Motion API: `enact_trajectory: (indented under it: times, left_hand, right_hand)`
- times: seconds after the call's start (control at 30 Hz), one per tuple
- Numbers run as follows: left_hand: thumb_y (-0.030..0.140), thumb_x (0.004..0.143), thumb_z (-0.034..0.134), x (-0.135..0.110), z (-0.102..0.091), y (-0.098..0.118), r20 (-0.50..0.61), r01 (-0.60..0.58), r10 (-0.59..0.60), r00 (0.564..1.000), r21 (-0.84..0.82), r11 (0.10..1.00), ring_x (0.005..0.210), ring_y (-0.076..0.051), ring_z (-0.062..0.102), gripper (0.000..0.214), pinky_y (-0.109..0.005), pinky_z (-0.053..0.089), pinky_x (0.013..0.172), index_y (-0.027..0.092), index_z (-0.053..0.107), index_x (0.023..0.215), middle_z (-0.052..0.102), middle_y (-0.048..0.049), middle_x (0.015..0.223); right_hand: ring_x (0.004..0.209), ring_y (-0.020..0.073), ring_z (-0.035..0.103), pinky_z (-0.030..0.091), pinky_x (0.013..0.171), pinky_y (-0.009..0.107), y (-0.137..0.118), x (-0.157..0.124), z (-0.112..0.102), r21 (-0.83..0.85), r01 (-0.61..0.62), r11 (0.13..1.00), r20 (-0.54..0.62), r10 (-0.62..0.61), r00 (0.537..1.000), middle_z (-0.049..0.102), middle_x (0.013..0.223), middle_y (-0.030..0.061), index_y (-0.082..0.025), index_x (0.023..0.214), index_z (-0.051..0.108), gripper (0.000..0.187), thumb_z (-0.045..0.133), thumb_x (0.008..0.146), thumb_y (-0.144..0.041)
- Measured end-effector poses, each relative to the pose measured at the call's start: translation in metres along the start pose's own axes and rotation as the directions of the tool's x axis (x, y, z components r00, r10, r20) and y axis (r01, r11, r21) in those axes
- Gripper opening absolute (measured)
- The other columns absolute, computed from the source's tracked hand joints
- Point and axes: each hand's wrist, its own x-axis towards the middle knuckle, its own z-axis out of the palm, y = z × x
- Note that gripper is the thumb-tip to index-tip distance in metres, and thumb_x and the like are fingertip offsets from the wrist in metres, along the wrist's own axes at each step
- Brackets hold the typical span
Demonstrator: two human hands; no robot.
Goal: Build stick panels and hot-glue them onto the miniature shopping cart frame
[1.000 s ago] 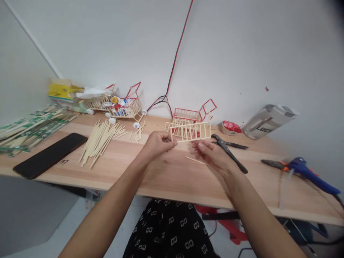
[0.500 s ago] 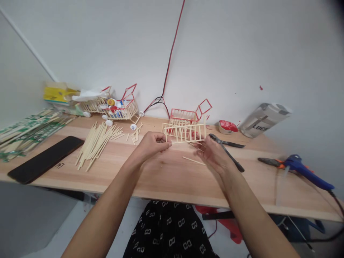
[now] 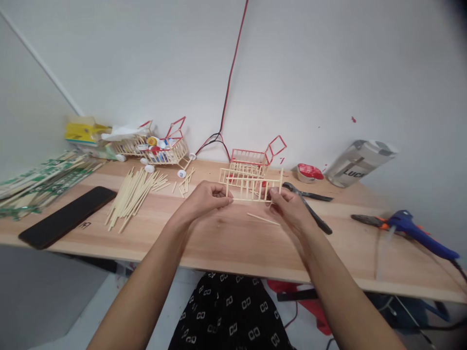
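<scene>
A small ladder-like panel of pale wooden sticks point(image 3: 253, 188) stands upright just above the wooden table point(image 3: 233, 238). My left hand point(image 3: 204, 198) pinches its left end. At the panel's lower right corner my right hand point(image 3: 290, 208) is closed on it. One loose stick point(image 3: 263, 219) lies on the table just below the panel. Behind the panel stands a stick basket with a red frame point(image 3: 257, 158).
A pile of loose sticks point(image 3: 133, 192) and a black phone point(image 3: 67, 216) lie to the left, with packs of sticks point(image 3: 40, 177) beyond. A stick cart holding bottle caps point(image 3: 160, 146) stands at the back. Black pliers point(image 3: 308, 209), a red lid point(image 3: 308, 172), a blue glue gun point(image 3: 419, 233) lie right.
The stick panel has come down closer to the table. My right hand, which had let go of it half a second ago, is closed on its right corner again.
</scene>
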Motion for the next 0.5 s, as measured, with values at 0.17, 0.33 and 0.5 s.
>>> enact_trajectory:
  times: [0.17, 0.33, 0.5]
  left_hand:
    - [0.029, 0.072, 0.069, 0.001, 0.003, 0.002, -0.046, 0.022, -0.027, 0.999, -0.104, 0.994, 0.064, -0.01, 0.057, 0.02, -0.023, 0.047, 0.059, 0.012, 0.069, 0.081, 0.069, -0.0066, 0.085]
    - [0.031, 0.074, 0.068, 0.003, 0.007, 0.0, -0.263, -0.094, 0.043, 0.964, -0.184, 0.978, 0.078, -0.015, 0.061, 0.034, -0.024, 0.051, 0.058, 0.015, 0.064, 0.104, 0.066, -0.0077, 0.099]
    - [0.025, 0.081, 0.061, 0.001, 0.013, 0.006, -0.484, -0.242, 0.21, 0.849, -0.004, 0.97, 0.096, -0.017, 0.06, 0.013, -0.024, 0.053, 0.068, 0.018, 0.066, 0.091, 0.063, -0.0071, 0.109]
  right_hand:
    - [0.046, 0.0056, 0.037, 0.024, 0.044, 0.022, 0.003, -0.001, 0.005, 0.068, 0.049, 0.996, -0.03, -0.047, 0.998, 0.053, 0.063, -0.0017, -0.017, 0.078, 0.067, 0.039, 0.064, 0.078, -0.056]
    - [0.049, 0.0059, 0.039, 0.025, 0.044, 0.022, 0.004, 0.001, 0.005, 0.129, 0.1, 0.987, -0.137, -0.082, 0.987, 0.054, 0.065, -0.0011, -0.017, 0.076, 0.068, 0.036, 0.066, 0.077, -0.053]
    - [0.052, 0.0062, 0.04, 0.03, 0.047, 0.022, 0.004, 0.0, 0.006, 0.11, 0.164, 0.98, -0.213, -0.138, 0.967, 0.06, 0.074, 0.0014, -0.017, 0.075, 0.068, 0.036, 0.065, 0.079, -0.053]
